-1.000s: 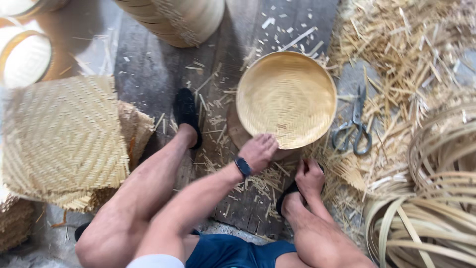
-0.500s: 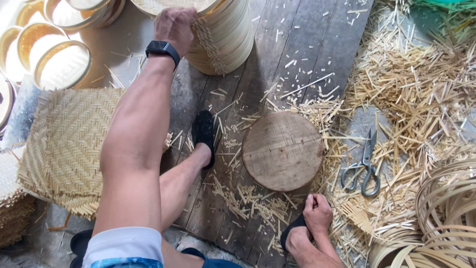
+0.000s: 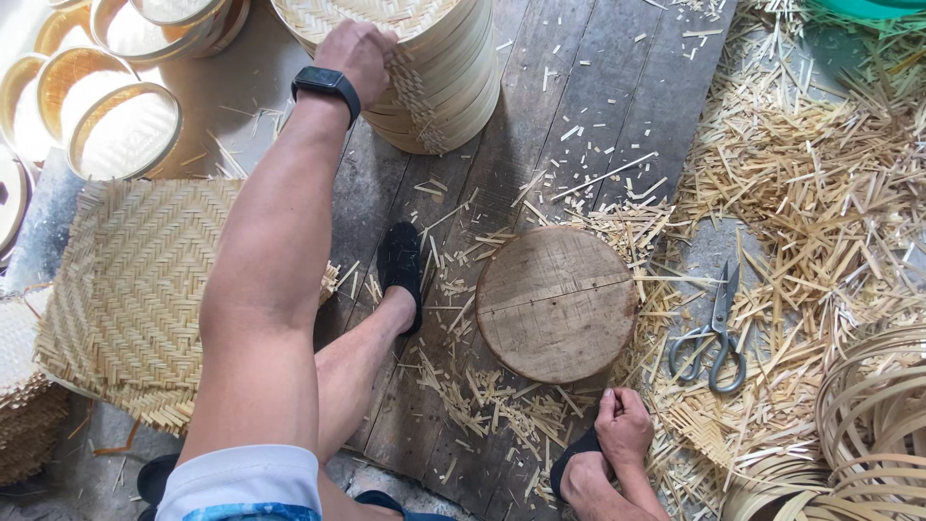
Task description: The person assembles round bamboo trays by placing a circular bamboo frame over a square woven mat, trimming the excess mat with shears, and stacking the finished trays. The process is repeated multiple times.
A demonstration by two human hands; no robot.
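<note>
Left grip [image 3: 359, 50] closed over the woven top of the stacked bamboo steamers [image 3: 439, 68] at the floor's far edge.

Right grip [image 3: 624, 429], fingers curled and holding nothing, rests on the person's foot by the round wooden block [image 3: 557, 304]; scissors [image 3: 716, 333] lie just beside it among bamboo offcuts.

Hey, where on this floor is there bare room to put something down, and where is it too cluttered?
The top of the round wooden block is bare. So are the grey planks between the basket stack and the straw pile, bar a few chips. It is crowded right of the block around the scissors, and below it by the right hand.
</note>
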